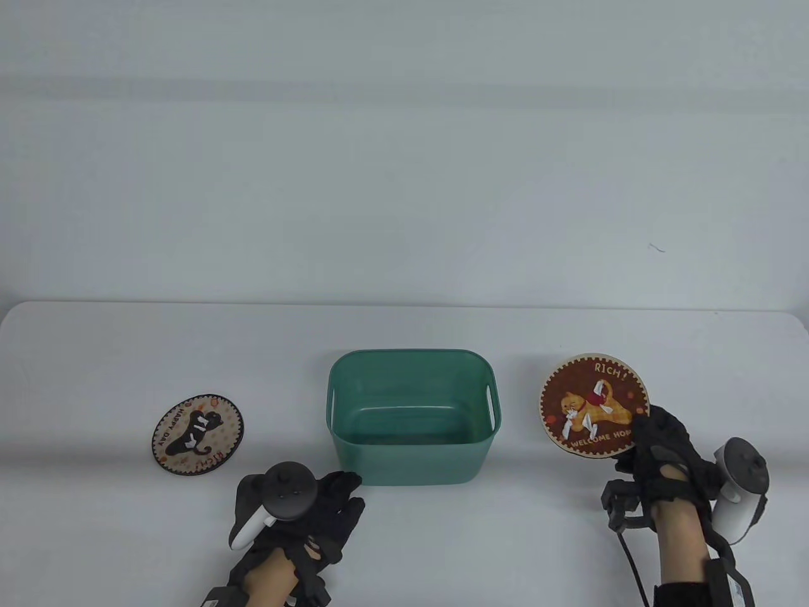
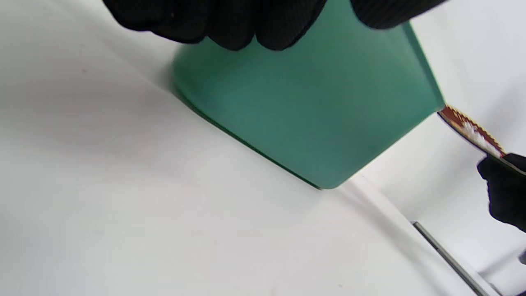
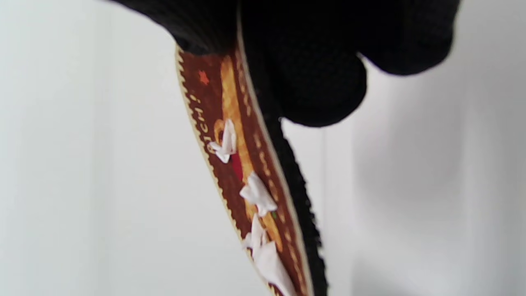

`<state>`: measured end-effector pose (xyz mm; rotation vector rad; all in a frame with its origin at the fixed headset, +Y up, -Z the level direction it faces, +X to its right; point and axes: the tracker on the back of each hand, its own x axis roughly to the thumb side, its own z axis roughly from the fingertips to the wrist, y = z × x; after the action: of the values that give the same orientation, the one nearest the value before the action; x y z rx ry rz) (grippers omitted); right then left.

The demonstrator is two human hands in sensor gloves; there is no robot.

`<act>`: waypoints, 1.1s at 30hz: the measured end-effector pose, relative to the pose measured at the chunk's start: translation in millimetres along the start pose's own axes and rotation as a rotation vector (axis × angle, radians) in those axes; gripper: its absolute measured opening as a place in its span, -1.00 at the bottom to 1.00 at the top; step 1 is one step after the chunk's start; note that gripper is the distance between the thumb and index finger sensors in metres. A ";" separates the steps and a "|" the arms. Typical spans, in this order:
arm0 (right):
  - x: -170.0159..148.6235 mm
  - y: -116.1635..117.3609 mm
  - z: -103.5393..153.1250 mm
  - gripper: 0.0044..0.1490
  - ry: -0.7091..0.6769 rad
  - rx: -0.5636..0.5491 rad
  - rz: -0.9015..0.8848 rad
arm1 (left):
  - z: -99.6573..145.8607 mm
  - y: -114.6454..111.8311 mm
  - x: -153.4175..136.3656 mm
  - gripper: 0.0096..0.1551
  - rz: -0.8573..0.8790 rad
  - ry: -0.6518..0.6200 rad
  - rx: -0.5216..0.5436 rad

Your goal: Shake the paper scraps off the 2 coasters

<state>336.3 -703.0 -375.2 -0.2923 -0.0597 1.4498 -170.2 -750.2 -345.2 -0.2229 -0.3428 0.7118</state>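
My right hand (image 1: 657, 442) pinches the near right edge of a round brown coaster (image 1: 594, 403) with an orange cat picture, held just above the table to the right of the bin. Several white paper scraps (image 1: 584, 414) lie on its face; the right wrist view shows the coaster (image 3: 250, 181) edge-on with the scraps (image 3: 257, 193) on it. A second round coaster (image 1: 197, 433) with a black cat lies flat at the table's left, with white scraps (image 1: 201, 422) on it. My left hand (image 1: 328, 506) rests open on the table, fingertips (image 2: 230, 24) close to the bin's near left corner.
A green plastic bin (image 1: 412, 414) with side handles stands in the middle of the white table (image 1: 411, 544), between the two coasters; I see no scraps on its floor. In the left wrist view the bin's wall (image 2: 312, 107) fills the centre. A pale wall lies behind the table's far edge.
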 end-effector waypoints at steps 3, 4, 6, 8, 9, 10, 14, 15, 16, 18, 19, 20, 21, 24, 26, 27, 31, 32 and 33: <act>1.9 29.9 6.9 -0.46 -0.011 0.079 -0.063 | -0.5 -2.5 8.1 -0.24 -0.017 -0.040 0.028; 2.3 42.3 9.7 -0.46 -0.012 0.114 -0.069 | 0.1 -2.6 11.2 -0.24 -0.017 -0.054 0.039; 1.0 67.1 15.8 -0.47 -0.011 0.188 -0.068 | 1.8 -1.8 16.5 -0.24 0.019 -0.088 0.079; -5.4 94.0 22.8 -0.47 0.001 0.258 -0.047 | 5.0 0.5 20.6 -0.25 0.104 -0.126 0.148; -8.7 103.1 25.0 -0.47 0.007 0.284 -0.034 | 6.1 1.4 21.5 -0.25 0.133 -0.134 0.172; -12.7 113.2 27.3 -0.47 0.006 0.314 -0.013 | 7.4 2.3 22.2 -0.26 0.162 -0.141 0.195; -30.5 144.3 35.0 -0.48 0.016 0.407 0.095 | 10.3 3.7 20.2 -0.28 0.230 -0.138 0.231; -35.3 151.2 37.3 -0.47 0.026 0.436 0.111 | 10.8 4.0 18.5 -0.28 0.248 -0.130 0.235; -39.2 156.9 39.3 -0.47 0.035 0.456 0.120 | 11.1 4.0 16.4 -0.28 0.281 -0.123 0.243; -44.5 164.6 42.5 -0.47 0.051 0.480 0.131 | 11.9 3.8 13.0 -0.28 0.350 -0.106 0.265; -45.5 166.4 43.1 -0.48 0.051 0.485 0.132 | 12.3 3.9 12.1 -0.29 0.375 -0.103 0.278; -47.5 169.8 44.5 -0.48 0.054 0.498 0.143 | 12.8 3.7 10.8 -0.30 0.408 -0.091 0.306; -48.5 171.1 45.0 -0.48 0.055 0.504 0.150 | 12.9 3.7 10.4 -0.30 0.421 -0.090 0.318; -53.5 177.1 47.3 -0.48 0.066 0.532 0.172 | 13.0 4.1 10.8 -0.32 0.463 -0.077 0.339; -54.6 178.6 47.8 -0.47 0.070 0.536 0.172 | 13.5 4.6 11.1 -0.36 0.484 -0.062 0.353; -54.6 178.7 47.8 -0.47 0.070 0.537 0.174 | 13.7 5.0 11.2 -0.38 0.490 -0.058 0.358; -49.8 179.1 48.6 -0.47 0.050 0.539 0.209 | 14.6 7.7 15.3 -0.46 0.537 -0.045 0.366; -46.2 179.3 48.7 -0.47 0.034 0.540 0.231 | 15.3 8.8 17.8 -0.48 0.547 -0.041 0.375; -42.3 179.3 48.3 -0.47 0.019 0.543 0.252 | 14.8 10.7 20.5 -0.50 0.558 -0.033 0.393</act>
<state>146.9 -720.3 -364.6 0.1368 0.3941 1.6496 -167.8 -727.3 -330.2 0.0744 -0.1629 1.3158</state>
